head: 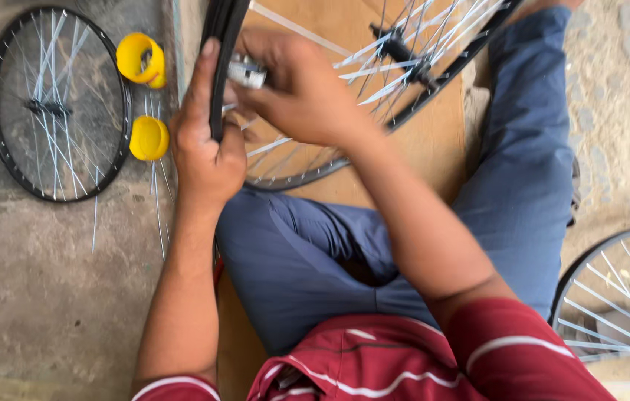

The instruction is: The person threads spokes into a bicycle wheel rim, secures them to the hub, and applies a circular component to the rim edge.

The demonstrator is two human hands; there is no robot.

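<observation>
My left hand [207, 148] grips the black rim of the spoked wheel [404, 96] on my lap, my right hand [300, 89] pinches what may be a small metal tool [247, 73], and I count two more wheels, two round yellow cups [144, 96] and thin loose spokes [158, 200] on the rough floor [33, 297].

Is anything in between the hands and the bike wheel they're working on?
Nothing visible. The left hand already grips the black rim, and the right hand presses a small silver tool against it.
</observation>
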